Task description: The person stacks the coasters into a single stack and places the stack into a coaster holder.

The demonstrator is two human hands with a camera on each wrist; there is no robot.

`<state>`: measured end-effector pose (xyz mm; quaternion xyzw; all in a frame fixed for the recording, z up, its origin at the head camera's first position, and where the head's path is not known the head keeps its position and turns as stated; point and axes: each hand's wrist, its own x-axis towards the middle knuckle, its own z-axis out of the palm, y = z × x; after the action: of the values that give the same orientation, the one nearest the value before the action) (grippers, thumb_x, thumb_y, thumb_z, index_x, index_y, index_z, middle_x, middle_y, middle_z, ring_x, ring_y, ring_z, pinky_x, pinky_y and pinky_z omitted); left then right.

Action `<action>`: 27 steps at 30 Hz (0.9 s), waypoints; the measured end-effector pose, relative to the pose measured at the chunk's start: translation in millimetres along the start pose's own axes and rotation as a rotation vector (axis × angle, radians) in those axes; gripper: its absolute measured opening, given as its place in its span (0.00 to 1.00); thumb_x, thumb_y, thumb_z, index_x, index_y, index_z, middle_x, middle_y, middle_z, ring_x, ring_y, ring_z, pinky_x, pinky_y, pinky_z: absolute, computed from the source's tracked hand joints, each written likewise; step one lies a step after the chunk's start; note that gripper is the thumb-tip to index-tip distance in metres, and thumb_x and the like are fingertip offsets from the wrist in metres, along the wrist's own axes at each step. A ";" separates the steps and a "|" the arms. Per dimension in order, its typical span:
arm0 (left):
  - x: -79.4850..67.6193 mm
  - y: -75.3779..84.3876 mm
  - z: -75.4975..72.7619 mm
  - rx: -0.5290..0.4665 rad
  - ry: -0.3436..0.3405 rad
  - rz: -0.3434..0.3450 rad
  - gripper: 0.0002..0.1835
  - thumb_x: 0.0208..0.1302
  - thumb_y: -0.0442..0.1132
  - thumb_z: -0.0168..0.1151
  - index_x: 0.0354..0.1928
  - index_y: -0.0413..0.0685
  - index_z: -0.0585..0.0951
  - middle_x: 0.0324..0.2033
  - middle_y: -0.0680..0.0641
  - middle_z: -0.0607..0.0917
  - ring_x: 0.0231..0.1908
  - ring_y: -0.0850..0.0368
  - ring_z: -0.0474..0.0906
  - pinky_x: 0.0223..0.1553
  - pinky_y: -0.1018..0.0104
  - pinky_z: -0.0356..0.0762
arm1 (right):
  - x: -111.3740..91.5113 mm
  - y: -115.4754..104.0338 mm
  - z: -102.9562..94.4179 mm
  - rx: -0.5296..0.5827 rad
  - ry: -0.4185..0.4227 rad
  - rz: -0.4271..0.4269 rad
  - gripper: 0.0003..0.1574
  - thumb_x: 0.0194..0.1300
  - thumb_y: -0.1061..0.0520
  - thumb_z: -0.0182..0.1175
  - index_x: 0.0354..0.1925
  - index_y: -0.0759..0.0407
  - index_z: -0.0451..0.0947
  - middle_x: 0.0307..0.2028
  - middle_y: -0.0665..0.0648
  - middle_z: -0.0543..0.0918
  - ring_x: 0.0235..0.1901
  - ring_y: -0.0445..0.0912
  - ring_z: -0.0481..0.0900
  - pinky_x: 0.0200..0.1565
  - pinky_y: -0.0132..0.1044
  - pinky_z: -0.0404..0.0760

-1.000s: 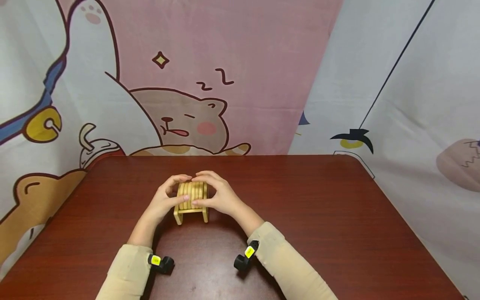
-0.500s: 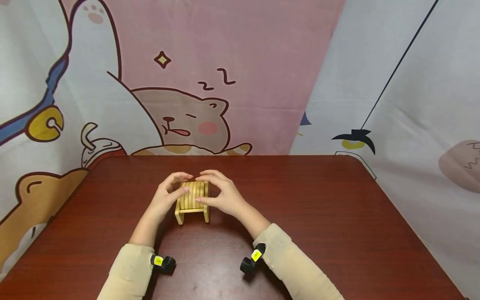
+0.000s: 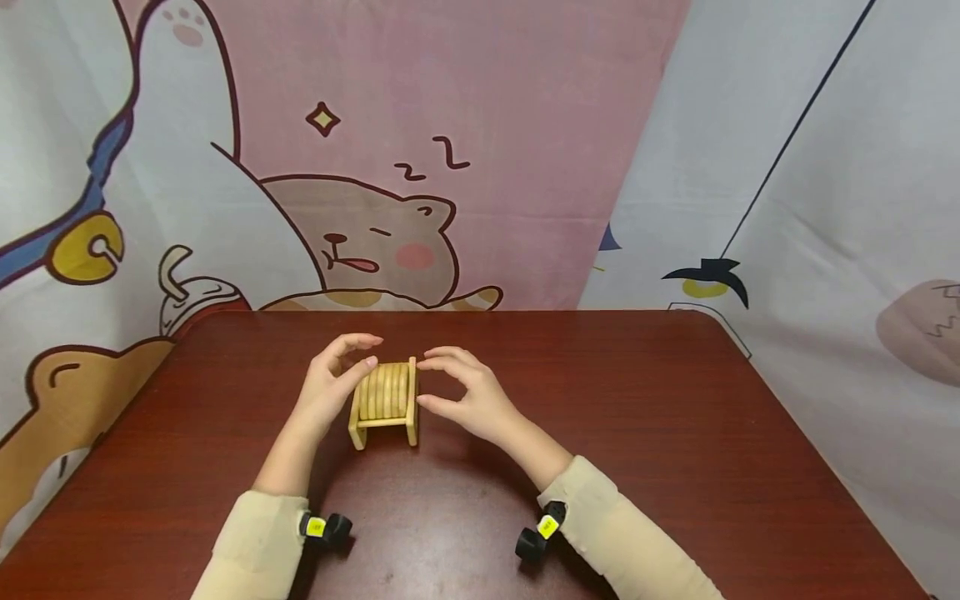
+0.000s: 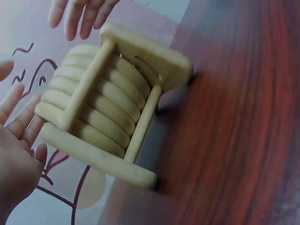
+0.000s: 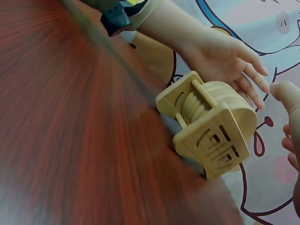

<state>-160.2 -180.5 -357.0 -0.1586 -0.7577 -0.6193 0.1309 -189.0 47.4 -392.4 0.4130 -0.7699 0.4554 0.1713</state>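
Note:
A small pale wooden coaster rack (image 3: 412, 400) stands on the table, its two end panels joined by thin rods. Several round wooden coasters (image 3: 384, 390) sit on edge in a row between the panels. My left hand (image 3: 326, 379) is at the rack's left side, fingers loosely curved, thumb tip overlapping the top of the leftmost coasters. Just right of the right panel is my right hand (image 3: 476, 396), thumb and fingers spread apart with nothing between them. Slots are cut through the end panel (image 5: 215, 140), as the right wrist view shows.
The dark red-brown table (image 3: 637, 433) reaches back to a cartoon-printed cloth (image 3: 525, 125) hanging behind it. A black wrist camera (image 3: 328, 529) is strapped to the left sleeve and another wrist camera (image 3: 536, 542) to the right sleeve.
My right hand has drawn off the coasters to the right, clear of the rack's panel. My left hand has lifted slightly, its thumb sliding up the coasters. The rack stays in place.

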 end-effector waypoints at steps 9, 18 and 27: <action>-10.2 8.7 2.7 0.040 0.018 0.046 0.13 0.63 0.24 0.58 0.49 0.26 0.76 0.45 0.38 0.81 0.42 0.65 0.75 0.42 0.71 0.70 | -21.0 -0.4 -29.4 -0.112 -0.041 0.014 0.22 0.59 0.53 0.68 0.52 0.52 0.79 0.54 0.48 0.75 0.57 0.42 0.70 0.56 0.39 0.70; -22.8 -6.0 -11.9 0.147 0.027 0.041 0.13 0.63 0.26 0.59 0.50 0.33 0.77 0.47 0.40 0.81 0.49 0.56 0.74 0.48 0.69 0.68 | -49.3 3.9 -65.0 -0.220 -0.060 0.033 0.23 0.58 0.55 0.68 0.53 0.51 0.79 0.54 0.48 0.76 0.56 0.44 0.71 0.54 0.43 0.71; -39.6 -16.5 -34.1 0.350 -0.001 0.025 0.13 0.63 0.35 0.63 0.50 0.47 0.79 0.47 0.49 0.81 0.54 0.60 0.70 0.54 0.46 0.62 | -77.0 6.5 -102.4 -0.307 -0.077 0.093 0.23 0.58 0.55 0.68 0.53 0.50 0.78 0.55 0.49 0.76 0.56 0.45 0.71 0.53 0.46 0.72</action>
<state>-130.5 -220.0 -380.6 -0.1429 -0.8520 -0.4763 0.1638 -159.4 172.2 -391.4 0.3632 -0.8545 0.3239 0.1816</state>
